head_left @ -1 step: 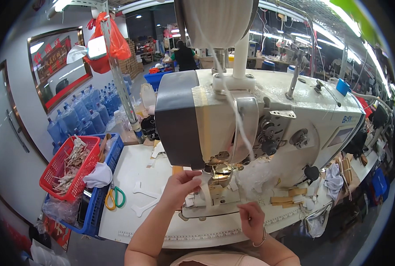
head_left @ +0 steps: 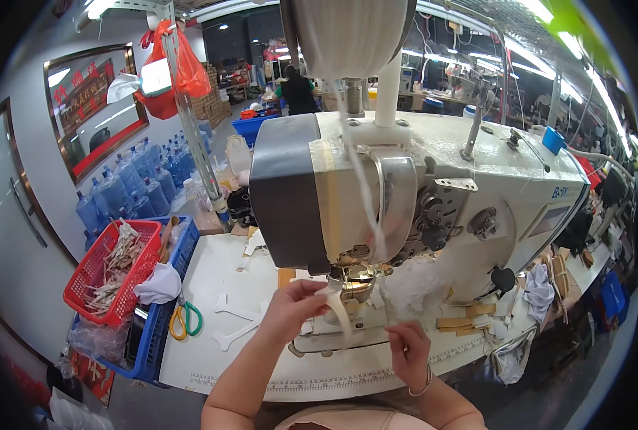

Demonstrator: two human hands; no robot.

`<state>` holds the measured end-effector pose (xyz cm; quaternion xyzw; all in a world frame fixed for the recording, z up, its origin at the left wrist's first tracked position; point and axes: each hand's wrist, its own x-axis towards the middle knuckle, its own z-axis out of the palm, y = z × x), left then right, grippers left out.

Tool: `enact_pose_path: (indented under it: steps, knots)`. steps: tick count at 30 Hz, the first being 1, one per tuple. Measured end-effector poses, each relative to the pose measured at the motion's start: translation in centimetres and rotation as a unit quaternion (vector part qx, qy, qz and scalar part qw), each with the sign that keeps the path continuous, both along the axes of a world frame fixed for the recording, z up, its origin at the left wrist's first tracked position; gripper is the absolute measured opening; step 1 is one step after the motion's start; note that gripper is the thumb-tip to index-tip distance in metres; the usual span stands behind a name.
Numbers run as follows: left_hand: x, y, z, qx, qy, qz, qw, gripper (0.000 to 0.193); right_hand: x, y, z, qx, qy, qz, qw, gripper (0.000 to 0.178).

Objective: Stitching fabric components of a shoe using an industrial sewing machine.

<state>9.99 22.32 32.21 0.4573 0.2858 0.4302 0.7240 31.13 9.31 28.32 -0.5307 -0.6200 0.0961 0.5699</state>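
Note:
My left hand (head_left: 297, 308) is closed in a pinch on a narrow pale strip (head_left: 339, 314), just left of the presser foot (head_left: 357, 276) of a large industrial sewing machine (head_left: 283, 165). The strip curves down across the machine bed (head_left: 365, 328) from my fingertips. Right of the bed's front, my right hand (head_left: 410, 351) has its fingers curled together, wrist up from the table edge; whatever it may hold is too small to make out. A blurred white strand (head_left: 358, 161) hangs before the machine from the big white spool (head_left: 355, 36).
At left, a red basket (head_left: 82, 294) of pale pieces sits on a blue crate (head_left: 158, 344). Scissors (head_left: 185, 320) and white Y-shaped pieces (head_left: 234, 333) lie beside it. Tan pieces (head_left: 469, 319) and clear plastic (head_left: 412, 290) lie right of the needle. A ruler strip (head_left: 319, 383) edges the table.
My left hand has shifted slightly right and lower, and the pale strip now bows out more toward the right. The hanging strand's lower end has swung left. My right hand has barely moved.

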Motion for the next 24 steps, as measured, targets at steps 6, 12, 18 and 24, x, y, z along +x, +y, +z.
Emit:
enact_pose_path:
  steps: [6, 12, 18, 24]
  knots:
    - [2.2, -3.0, -1.7, -0.059, -0.108, 0.051, 0.991, 0.016, 0.7, 4.2, 3.1, -0.074, 0.038, 0.151, 0.985, 0.01]
    - [3.7, -4.2, -2.3, -0.034, -0.11, 0.112, 0.987, 0.016, 2.2, 5.4, 3.8, -0.255, 0.103, 0.206, 0.939, 0.015]
    - [3.8, -2.7, -2.1, -0.011, -0.103, 0.12, 0.987, 0.018, 1.9, 6.2, 4.9, -0.261, 0.084, 0.202, 0.94, 0.014]
    - [3.0, -0.6, 0.0, 0.017, -0.025, 0.102, 0.994, 0.018, 0.8, 6.6, 4.3, -0.257, 0.172, 0.23, 0.923, 0.016]
